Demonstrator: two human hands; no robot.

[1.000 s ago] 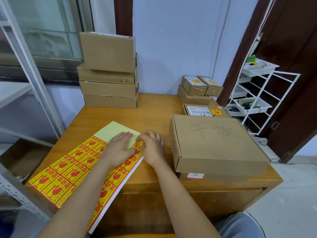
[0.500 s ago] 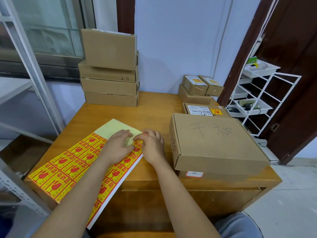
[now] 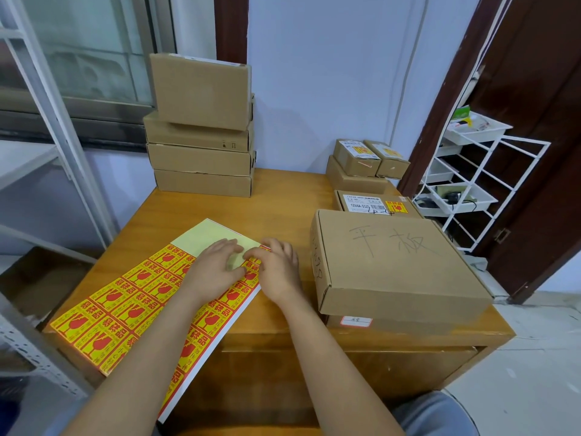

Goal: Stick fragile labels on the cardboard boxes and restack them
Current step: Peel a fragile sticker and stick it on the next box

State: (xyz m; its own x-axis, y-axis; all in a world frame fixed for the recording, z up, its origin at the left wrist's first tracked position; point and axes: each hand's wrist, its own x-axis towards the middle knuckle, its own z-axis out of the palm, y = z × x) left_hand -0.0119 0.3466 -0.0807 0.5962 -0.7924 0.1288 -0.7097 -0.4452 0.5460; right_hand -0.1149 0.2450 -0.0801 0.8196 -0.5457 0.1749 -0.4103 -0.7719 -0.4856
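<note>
While the sticker sheet lies on the bench, both hands sit on its far end. The left hand presses flat. The right hand has bent fingers picking at a sticker. A big box sits just right.

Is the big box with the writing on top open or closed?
Closed. The big box has its lid lying flat, the front flap down over the side, and nothing inside shows.
</note>
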